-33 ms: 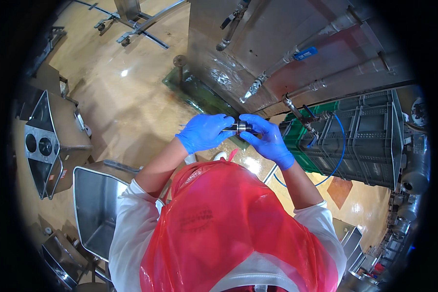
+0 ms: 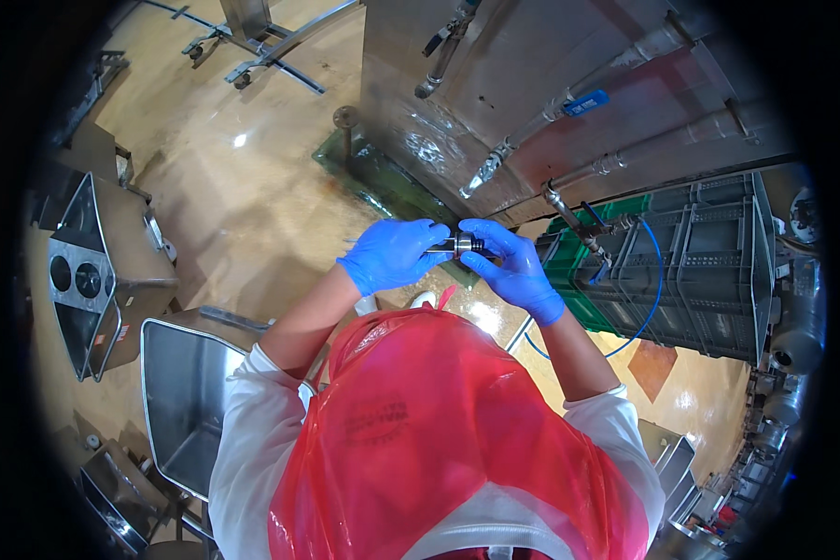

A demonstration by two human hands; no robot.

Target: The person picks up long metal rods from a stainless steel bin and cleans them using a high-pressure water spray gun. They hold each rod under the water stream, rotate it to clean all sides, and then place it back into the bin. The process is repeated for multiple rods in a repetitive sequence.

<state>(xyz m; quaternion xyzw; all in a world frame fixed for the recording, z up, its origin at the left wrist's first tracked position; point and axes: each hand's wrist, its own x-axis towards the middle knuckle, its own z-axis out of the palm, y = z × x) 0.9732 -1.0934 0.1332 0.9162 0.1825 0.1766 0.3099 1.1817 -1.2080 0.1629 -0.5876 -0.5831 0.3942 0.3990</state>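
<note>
Both hands wear blue gloves and meet in the middle of the view around a small metal cylindrical part. It has a shiny steel body, dark ridged bands toward its right end, and thin rods toward the left. My left hand is closed around the rod side, with a thin tip showing past its wrist side. Fingers and thumb of my right hand pinch the banded end. Much of the part is hidden by the gloves, so its exact kind is unclear. A red plastic apron covers my front below the hands.
A steel panel with pipes and a blue-handled valve stands ahead right. Below it runs a wet green drain channel. Grey stacked crates and a blue hose are right. At left are a steel tub and a steel bin.
</note>
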